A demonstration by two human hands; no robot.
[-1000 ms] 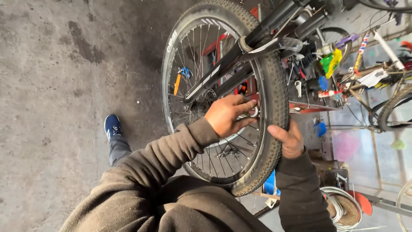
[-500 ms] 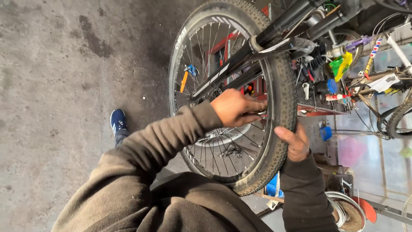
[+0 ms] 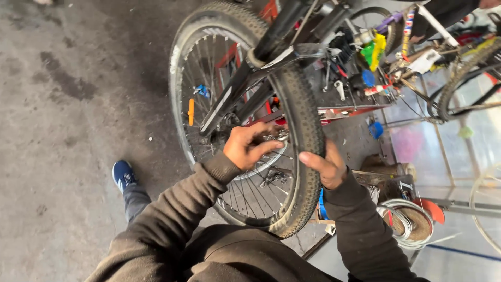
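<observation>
Wheel [image 3: 245, 120], knobby tyre on, sits in the bike's fork [image 3: 261, 57] above a concrete floor [image 3: 78, 104]. Left hand [image 3: 249, 146] is at the hub [image 3: 279, 137], fingers curled around small hardware at the axle, though exactly what they pinch is hidden. Right hand [image 3: 324, 166] presses the tyre's tread, thumb out, steadying rather than clenching. Wheel looks mounted; the axle fastening appears unfinished.

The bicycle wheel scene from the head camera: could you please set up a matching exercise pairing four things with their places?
Things:
1. left hand
2. right hand
3. blue shoe
4. orange reflector

Places:
A. on the concrete floor
B. at the wheel's hub
C. on the tyre's tread
D. among the spokes

Pairs: 1-B, 2-C, 3-A, 4-D
</observation>
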